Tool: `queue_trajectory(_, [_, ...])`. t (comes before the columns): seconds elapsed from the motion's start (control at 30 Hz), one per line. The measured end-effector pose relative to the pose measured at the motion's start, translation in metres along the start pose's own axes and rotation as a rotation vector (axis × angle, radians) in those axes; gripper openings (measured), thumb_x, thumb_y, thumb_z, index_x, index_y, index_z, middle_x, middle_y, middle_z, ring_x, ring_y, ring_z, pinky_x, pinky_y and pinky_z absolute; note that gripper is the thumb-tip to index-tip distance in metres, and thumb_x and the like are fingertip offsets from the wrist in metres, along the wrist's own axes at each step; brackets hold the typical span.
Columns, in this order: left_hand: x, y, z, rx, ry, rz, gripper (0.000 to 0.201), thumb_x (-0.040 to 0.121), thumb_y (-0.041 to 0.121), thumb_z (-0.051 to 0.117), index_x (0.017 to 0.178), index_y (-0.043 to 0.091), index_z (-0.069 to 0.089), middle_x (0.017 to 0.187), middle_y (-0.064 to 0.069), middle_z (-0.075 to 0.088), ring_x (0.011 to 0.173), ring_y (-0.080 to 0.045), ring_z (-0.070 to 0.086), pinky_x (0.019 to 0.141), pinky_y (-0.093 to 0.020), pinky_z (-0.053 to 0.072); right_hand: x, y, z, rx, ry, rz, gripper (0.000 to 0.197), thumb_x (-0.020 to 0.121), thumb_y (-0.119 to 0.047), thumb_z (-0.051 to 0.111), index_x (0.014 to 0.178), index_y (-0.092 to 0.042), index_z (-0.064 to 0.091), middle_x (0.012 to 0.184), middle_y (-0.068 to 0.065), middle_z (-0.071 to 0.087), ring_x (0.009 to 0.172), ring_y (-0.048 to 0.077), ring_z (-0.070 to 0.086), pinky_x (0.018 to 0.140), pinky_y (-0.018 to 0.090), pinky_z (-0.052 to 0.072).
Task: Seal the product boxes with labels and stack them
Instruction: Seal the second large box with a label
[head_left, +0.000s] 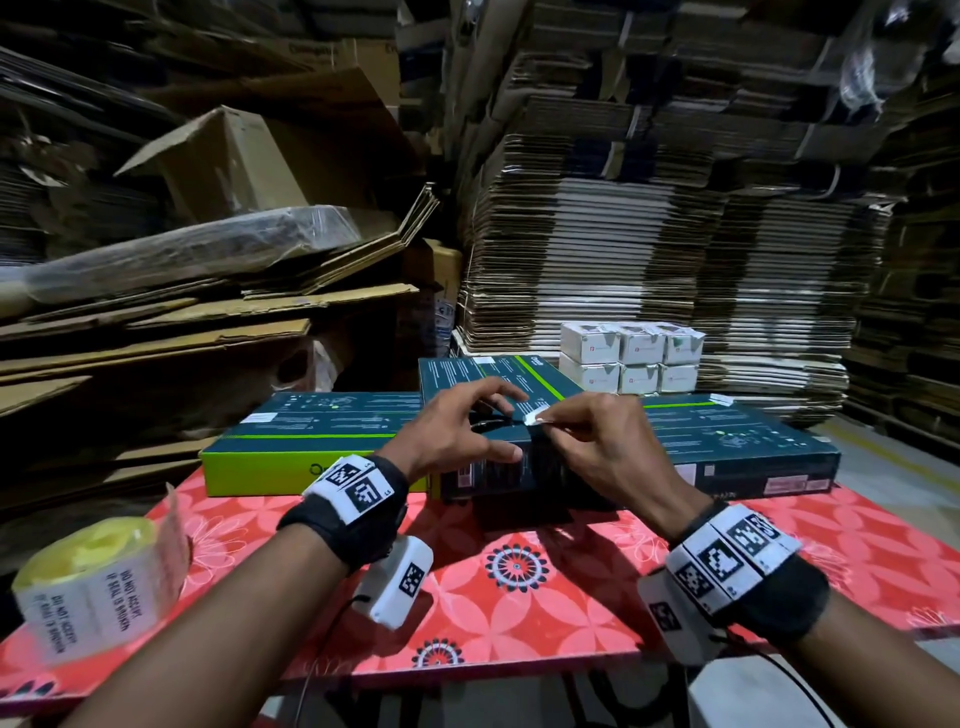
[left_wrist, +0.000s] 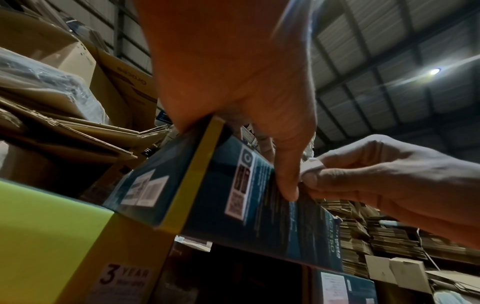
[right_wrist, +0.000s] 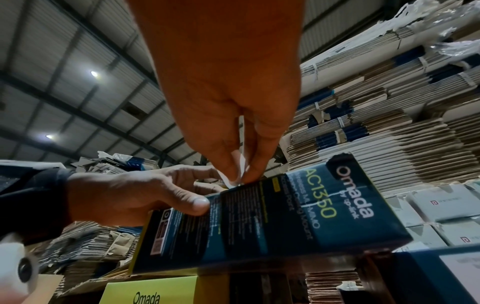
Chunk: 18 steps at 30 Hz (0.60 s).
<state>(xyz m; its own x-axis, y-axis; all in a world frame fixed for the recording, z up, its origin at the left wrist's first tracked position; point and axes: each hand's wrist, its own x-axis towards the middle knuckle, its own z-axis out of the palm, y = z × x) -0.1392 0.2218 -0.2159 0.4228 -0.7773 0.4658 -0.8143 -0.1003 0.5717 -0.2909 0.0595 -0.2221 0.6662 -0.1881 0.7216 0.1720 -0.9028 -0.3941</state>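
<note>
A dark teal product box (head_left: 493, 473) lies on other boxes at the middle of the red floral table (head_left: 519, 613). My left hand (head_left: 501, 426) grips its near end, thumb on the front face and fingers over the top. My right hand (head_left: 545, 422) pinches a small white label (head_left: 532, 417) at the box's top edge. In the left wrist view the left hand (left_wrist: 272, 160) holds the box (left_wrist: 221, 195) beside the label (left_wrist: 313, 162). In the right wrist view the right hand (right_wrist: 241, 176) holds the label (right_wrist: 240, 162) against the box (right_wrist: 298, 216).
A roll of seal labels (head_left: 93, 587) sits at the table's left front corner. More teal boxes lie flat at left (head_left: 311, 426), right (head_left: 727, 441) and behind (head_left: 493, 374). Small white boxes (head_left: 631, 358) are stacked at the back. Flattened cardboard stacks (head_left: 649, 234) surround the table.
</note>
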Motion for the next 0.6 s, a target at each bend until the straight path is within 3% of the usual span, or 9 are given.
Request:
queue_trajectory(0.13, [0.0023, -0.003, 0.0028, 0.111, -0.037, 0.016, 0.054, 0.067, 0.056, 0.081, 0.118, 0.054, 0.064, 0.114, 0.021, 0.066, 0.113, -0.004, 0.059, 0.102, -0.044, 0.048, -0.0004, -0.0019, 0.0015, -0.024, -0.033, -0.035, 0.015, 0.087, -0.019, 0.07, 0.096, -0.02, 0.082, 0.09, -0.001, 0.079, 0.074, -0.012, 0.066, 0.068, 0.026, 0.056])
queue_trajectory(0.2, [0.0038, -0.0066, 0.005, 0.162, -0.065, 0.021, 0.051, 0.067, 0.067, 0.072, 0.116, 0.063, 0.06, 0.116, 0.025, 0.062, 0.116, -0.01, 0.056, 0.104, -0.048, 0.045, -0.0002, -0.0014, 0.0017, -0.041, -0.049, -0.04, 0.016, 0.089, -0.022, 0.07, 0.1, -0.021, 0.082, 0.092, -0.002, 0.079, 0.076, -0.007, 0.068, 0.067, 0.021, 0.056])
queue_trajectory(0.3, [0.0042, -0.0077, 0.0047, 0.195, -0.089, 0.041, 0.046, 0.069, 0.07, 0.068, 0.114, 0.071, 0.055, 0.117, 0.026, 0.059, 0.116, -0.012, 0.054, 0.106, -0.05, 0.041, 0.0008, 0.0014, 0.001, -0.005, -0.072, -0.023, 0.017, 0.09, -0.022, 0.071, 0.104, -0.021, 0.081, 0.093, -0.002, 0.079, 0.079, -0.005, 0.07, 0.069, 0.015, 0.055])
queue_trajectory(0.4, [0.0042, -0.0069, 0.0028, 0.239, -0.095, 0.026, 0.044, 0.078, 0.059, 0.072, 0.12, 0.06, 0.06, 0.124, 0.024, 0.057, 0.117, -0.011, 0.046, 0.109, -0.051, 0.034, 0.0009, 0.0033, 0.0011, 0.011, -0.089, -0.007, 0.018, 0.09, -0.021, 0.072, 0.105, -0.021, 0.081, 0.094, -0.001, 0.08, 0.082, -0.003, 0.072, 0.072, 0.024, 0.058])
queue_trajectory(0.5, [0.0053, -0.0058, 0.0016, 0.294, -0.123, 0.016, 0.041, 0.086, 0.052, 0.072, 0.125, 0.051, 0.062, 0.13, 0.022, 0.054, 0.119, -0.01, 0.041, 0.11, -0.051, 0.028, 0.0017, 0.0038, 0.0021, 0.005, -0.098, 0.006, 0.018, 0.09, -0.021, 0.073, 0.105, -0.024, 0.081, 0.095, -0.002, 0.079, 0.083, -0.004, 0.071, 0.071, 0.016, 0.055])
queue_trajectory(0.6, [0.0064, -0.0052, 0.0003, 0.323, -0.166, 0.012, 0.04, 0.088, 0.053, 0.068, 0.127, 0.049, 0.061, 0.133, 0.021, 0.051, 0.12, -0.01, 0.039, 0.109, -0.05, 0.027, 0.0017, 0.0036, 0.0014, -0.045, -0.108, 0.003, 0.019, 0.09, -0.024, 0.073, 0.107, -0.029, 0.08, 0.095, -0.001, 0.078, 0.081, -0.002, 0.071, 0.067, 0.019, 0.053])
